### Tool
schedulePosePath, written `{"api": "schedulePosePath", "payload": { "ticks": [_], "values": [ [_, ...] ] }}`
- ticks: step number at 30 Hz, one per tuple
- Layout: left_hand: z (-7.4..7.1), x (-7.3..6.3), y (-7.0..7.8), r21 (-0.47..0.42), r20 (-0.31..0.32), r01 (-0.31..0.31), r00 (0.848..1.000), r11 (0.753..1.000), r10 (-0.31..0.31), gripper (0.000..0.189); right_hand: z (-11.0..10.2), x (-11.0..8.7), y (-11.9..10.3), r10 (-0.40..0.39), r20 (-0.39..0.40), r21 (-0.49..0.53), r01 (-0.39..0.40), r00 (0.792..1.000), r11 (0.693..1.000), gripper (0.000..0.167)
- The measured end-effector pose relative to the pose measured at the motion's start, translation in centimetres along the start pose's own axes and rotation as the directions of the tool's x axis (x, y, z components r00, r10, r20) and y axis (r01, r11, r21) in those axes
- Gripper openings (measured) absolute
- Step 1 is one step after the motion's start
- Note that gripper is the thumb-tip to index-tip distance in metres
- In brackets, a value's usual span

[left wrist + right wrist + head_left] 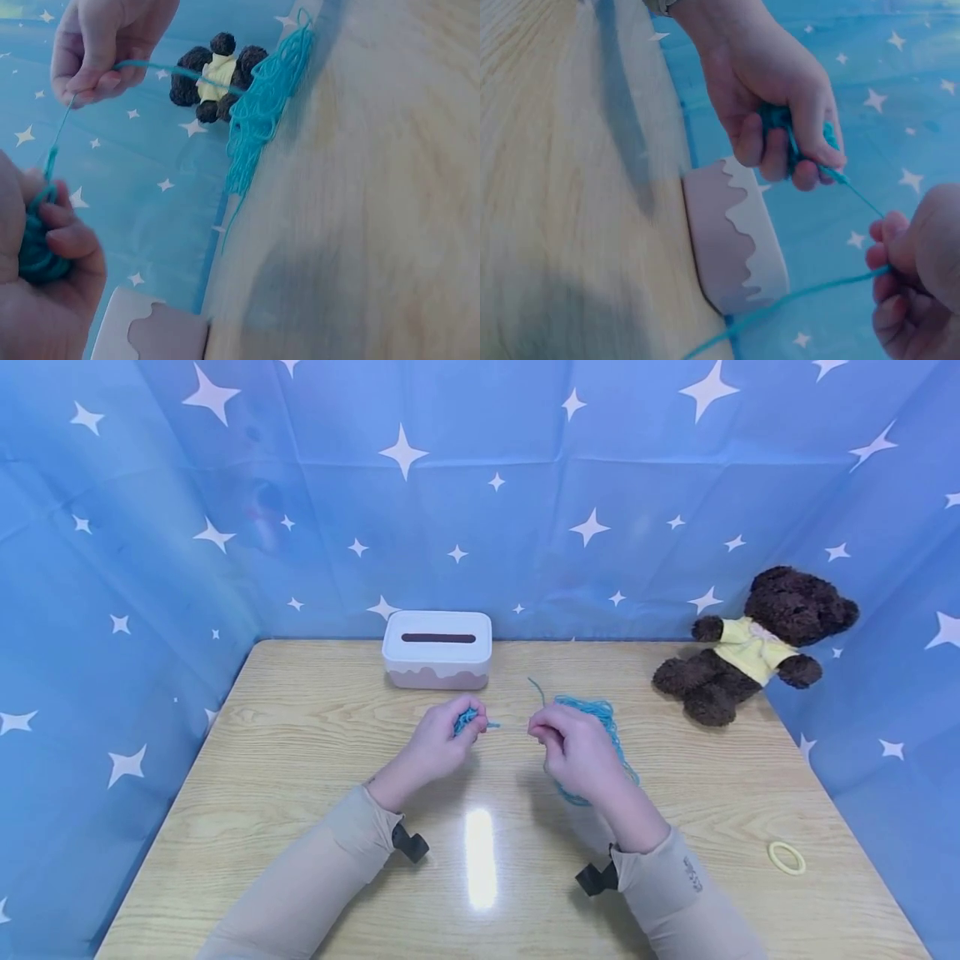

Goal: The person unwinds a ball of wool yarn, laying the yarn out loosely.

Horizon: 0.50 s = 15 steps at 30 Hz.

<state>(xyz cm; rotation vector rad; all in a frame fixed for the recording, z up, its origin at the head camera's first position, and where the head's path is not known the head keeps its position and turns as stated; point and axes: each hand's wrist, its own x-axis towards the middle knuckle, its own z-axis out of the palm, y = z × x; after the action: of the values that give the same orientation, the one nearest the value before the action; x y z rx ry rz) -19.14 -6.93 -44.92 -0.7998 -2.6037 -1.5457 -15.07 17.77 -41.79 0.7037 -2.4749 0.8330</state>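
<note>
My left hand (442, 739) grips a small bundle of teal yarn (777, 120), its fingers curled round it. A thin strand runs taut from that bundle to my right hand (581, 752), which pinches it between thumb and fingertips. From the right hand a yarn strand (178, 70) trails down to a loose, looped yarn pile (262, 105) on the table. In the head view the right hand and forearm hide part of this pile. Both hands are raised above the tabletop, a short gap apart.
Behind the left hand stands a white and mauve tissue box (437, 677) at the table's back edge. A brown teddy bear (750, 652) in a yellow top sits at the back right. One pale yellow ring (787, 858) lies on the wooden table (315, 718) at right.
</note>
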Motion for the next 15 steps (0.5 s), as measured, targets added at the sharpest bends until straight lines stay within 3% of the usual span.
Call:
{"api": "schedulePosePath", "payload": {
  "ticks": [5, 8, 15],
  "values": [
    [-0.38, 0.12, -0.24, -0.044, 0.082, -0.003, 0.997, 0.999, 0.006, 0.009, -0.62, 0.19, 0.78, 0.012, -0.088, -0.019, -0.014, 0.996, 1.000, 0.007],
    [-0.38, 0.08, -0.40, -0.082, 0.084, 0.014, 0.996, 0.997, -0.007, 0.011, -0.77, 0.24, 0.97, 0.005, -0.109, -0.035, -0.009, 0.994, 0.999, 0.006],
    [-0.39, -0.05, -0.67, -0.210, 0.026, 0.056, 0.998, 0.976, -0.052, 0.012, -0.83, 0.19, 0.97, 0.067, -0.010, -0.076, -0.067, 0.998, 0.995, 0.006]
  ]
}}
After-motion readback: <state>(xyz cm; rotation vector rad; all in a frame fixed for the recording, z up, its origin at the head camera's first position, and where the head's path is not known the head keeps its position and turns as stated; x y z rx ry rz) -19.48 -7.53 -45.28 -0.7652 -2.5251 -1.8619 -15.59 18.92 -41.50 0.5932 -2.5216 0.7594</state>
